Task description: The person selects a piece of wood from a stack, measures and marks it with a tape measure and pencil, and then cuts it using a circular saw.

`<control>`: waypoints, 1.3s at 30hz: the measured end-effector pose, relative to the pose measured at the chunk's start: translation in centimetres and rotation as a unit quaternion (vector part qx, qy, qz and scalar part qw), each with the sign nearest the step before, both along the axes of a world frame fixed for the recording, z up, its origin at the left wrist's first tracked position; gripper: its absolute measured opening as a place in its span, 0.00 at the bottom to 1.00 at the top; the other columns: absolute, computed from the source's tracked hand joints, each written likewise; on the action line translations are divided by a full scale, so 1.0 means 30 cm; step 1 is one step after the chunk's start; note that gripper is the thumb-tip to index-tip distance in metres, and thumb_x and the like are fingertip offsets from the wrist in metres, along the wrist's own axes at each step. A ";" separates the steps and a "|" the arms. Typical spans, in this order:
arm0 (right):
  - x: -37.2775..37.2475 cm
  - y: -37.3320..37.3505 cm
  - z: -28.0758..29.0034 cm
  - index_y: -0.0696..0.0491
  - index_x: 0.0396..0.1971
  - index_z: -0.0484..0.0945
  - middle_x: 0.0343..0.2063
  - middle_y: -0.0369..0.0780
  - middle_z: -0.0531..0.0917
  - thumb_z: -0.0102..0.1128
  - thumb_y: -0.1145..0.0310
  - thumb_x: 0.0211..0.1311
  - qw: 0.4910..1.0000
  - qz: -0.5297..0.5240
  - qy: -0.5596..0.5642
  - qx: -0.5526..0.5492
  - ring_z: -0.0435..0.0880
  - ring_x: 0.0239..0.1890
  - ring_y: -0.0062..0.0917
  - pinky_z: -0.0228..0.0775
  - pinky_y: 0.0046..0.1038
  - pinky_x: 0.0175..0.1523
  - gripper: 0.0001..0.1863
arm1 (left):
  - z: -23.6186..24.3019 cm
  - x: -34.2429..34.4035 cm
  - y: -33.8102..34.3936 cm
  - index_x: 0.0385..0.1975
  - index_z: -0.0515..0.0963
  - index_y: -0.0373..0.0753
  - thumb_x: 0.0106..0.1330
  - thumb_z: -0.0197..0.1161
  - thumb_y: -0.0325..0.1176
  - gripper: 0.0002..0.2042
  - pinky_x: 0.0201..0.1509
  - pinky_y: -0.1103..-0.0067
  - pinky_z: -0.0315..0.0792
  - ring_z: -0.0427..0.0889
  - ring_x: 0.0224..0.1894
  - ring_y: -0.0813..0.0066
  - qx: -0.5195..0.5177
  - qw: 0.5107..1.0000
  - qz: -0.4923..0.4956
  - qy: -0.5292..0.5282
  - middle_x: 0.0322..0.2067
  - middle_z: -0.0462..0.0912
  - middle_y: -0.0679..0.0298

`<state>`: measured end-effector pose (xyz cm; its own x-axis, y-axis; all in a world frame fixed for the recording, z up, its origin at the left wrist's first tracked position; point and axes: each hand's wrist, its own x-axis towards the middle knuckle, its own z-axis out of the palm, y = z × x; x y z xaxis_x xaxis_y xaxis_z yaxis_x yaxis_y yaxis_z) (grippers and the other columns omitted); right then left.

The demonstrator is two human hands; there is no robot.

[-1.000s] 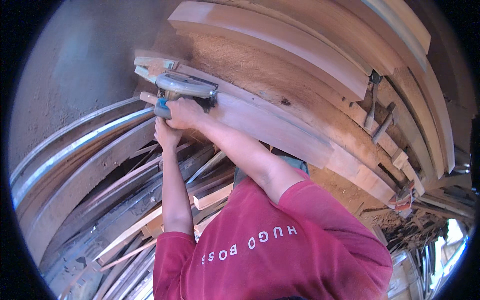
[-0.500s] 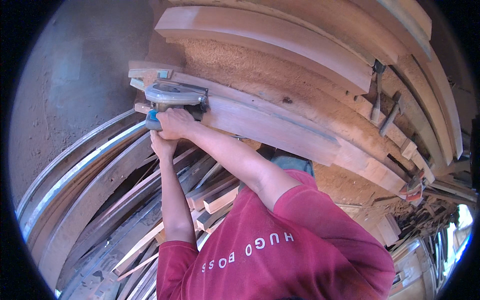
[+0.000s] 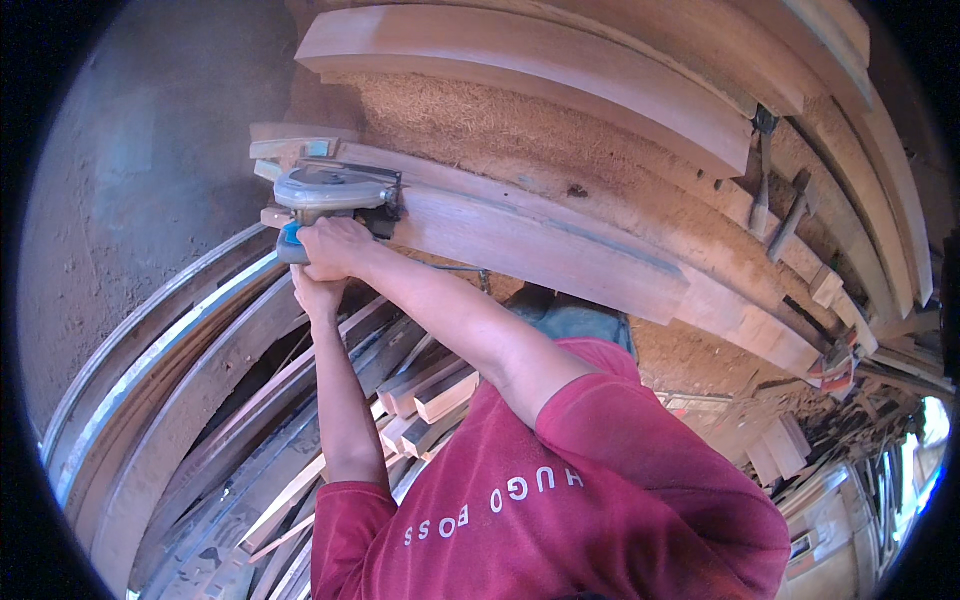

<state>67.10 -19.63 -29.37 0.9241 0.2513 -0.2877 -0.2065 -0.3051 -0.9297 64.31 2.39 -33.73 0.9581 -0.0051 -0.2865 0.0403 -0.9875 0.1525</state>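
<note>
A circular saw (image 3: 335, 190) with a rounded metal guard sits near the left end of a reddish-brown board (image 3: 520, 245) on the bench. My right hand (image 3: 340, 248) is closed round the saw's handle, next to a blue part of its grip. Just below it, my left hand (image 3: 318, 292) is closed on the rear of the same handle, its fingers partly hidden behind the right hand and the grip. A thin strip of wood (image 3: 440, 178) runs along the board's far side. The blade is hidden by the guard and the board.
Sawdust (image 3: 480, 120) covers the bench. A thick plank (image 3: 530, 75) lies beyond it, with a hammer (image 3: 790, 215) and a chisel-like tool (image 3: 761, 185) to the right. Long boards (image 3: 150, 400) are stacked at the left, beside a grey wall (image 3: 130, 150). Short offcuts (image 3: 445, 395) stick out near my body.
The view has shifted slightly, so the saw and both hands appear a little further left. My grip on the saw is the same.
</note>
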 end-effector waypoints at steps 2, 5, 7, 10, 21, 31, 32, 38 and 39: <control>0.001 0.001 0.004 0.55 0.38 0.86 0.36 0.54 0.88 0.68 0.56 0.54 1.000 -0.003 -0.005 0.002 0.89 0.42 0.50 0.82 0.47 0.50 0.19 | -0.001 0.006 0.019 0.63 0.68 0.42 0.43 0.85 0.49 0.46 0.53 0.58 0.79 0.84 0.54 0.46 0.011 1.000 -0.003 0.004 0.53 0.84 0.52; 0.008 0.010 -0.012 0.56 0.37 0.86 0.36 0.54 0.88 0.68 0.56 0.53 1.000 -0.023 -0.015 -0.003 0.89 0.41 0.49 0.83 0.47 0.50 0.19 | -0.002 0.019 0.007 0.63 0.68 0.43 0.43 0.85 0.51 0.46 0.53 0.57 0.78 0.84 0.54 0.45 0.004 1.000 0.010 0.000 0.53 0.84 0.52; 0.018 0.012 -0.018 0.56 0.38 0.86 0.36 0.54 0.88 0.68 0.57 0.53 1.000 -0.019 -0.014 -0.001 0.89 0.41 0.49 0.83 0.47 0.50 0.19 | -0.001 0.031 0.009 0.63 0.68 0.43 0.43 0.84 0.52 0.47 0.53 0.57 0.78 0.84 0.54 0.45 -0.005 1.000 0.017 0.006 0.53 0.84 0.52; 0.026 0.021 -0.014 0.56 0.37 0.86 0.36 0.54 0.89 0.68 0.57 0.53 1.000 -0.009 -0.016 0.010 0.90 0.41 0.49 0.83 0.46 0.50 0.19 | -0.009 0.038 0.049 0.63 0.68 0.43 0.42 0.84 0.53 0.47 0.54 0.58 0.78 0.84 0.55 0.45 0.005 1.000 0.013 0.001 0.53 0.84 0.51; 0.088 0.068 -0.027 0.55 0.38 0.87 0.36 0.53 0.89 0.68 0.59 0.51 1.000 -0.010 -0.012 0.011 0.90 0.42 0.47 0.83 0.45 0.50 0.17 | -0.047 0.111 0.133 0.67 0.66 0.43 0.41 0.86 0.45 0.49 0.59 0.58 0.76 0.81 0.59 0.46 -0.026 0.998 0.043 0.025 0.58 0.81 0.49; 0.152 0.100 -0.003 0.54 0.38 0.86 0.35 0.52 0.89 0.69 0.58 0.53 0.999 -0.007 -0.031 0.012 0.90 0.41 0.46 0.82 0.45 0.49 0.17 | -0.107 0.202 0.287 0.59 0.71 0.37 0.48 0.83 0.42 0.39 0.57 0.65 0.77 0.83 0.55 0.61 -0.154 0.986 0.048 0.035 0.53 0.83 0.54; 0.150 0.104 0.006 0.54 0.38 0.86 0.34 0.52 0.89 0.69 0.58 0.53 0.999 -0.011 -0.041 0.018 0.90 0.41 0.47 0.82 0.46 0.49 0.17 | -0.105 0.184 0.290 0.57 0.72 0.35 0.49 0.83 0.42 0.37 0.57 0.65 0.77 0.83 0.54 0.61 -0.182 0.981 0.061 0.029 0.52 0.83 0.54; 0.007 0.005 -0.060 0.49 0.45 0.84 0.31 0.52 0.88 0.70 0.57 0.52 0.992 -0.003 -0.096 0.081 0.89 0.37 0.49 0.82 0.49 0.46 0.21 | 0.057 0.058 -0.023 0.61 0.72 0.38 0.51 0.80 0.41 0.37 0.58 0.60 0.76 0.81 0.56 0.50 -0.120 0.980 -0.048 -0.155 0.54 0.80 0.49; -0.040 -0.030 -0.076 0.48 0.48 0.83 0.32 0.52 0.88 0.71 0.56 0.51 0.989 0.000 -0.109 0.104 0.89 0.37 0.49 0.82 0.49 0.46 0.23 | 0.110 0.024 -0.092 0.62 0.72 0.39 0.51 0.79 0.40 0.37 0.58 0.58 0.75 0.80 0.57 0.47 -0.037 0.974 -0.099 -0.198 0.55 0.80 0.48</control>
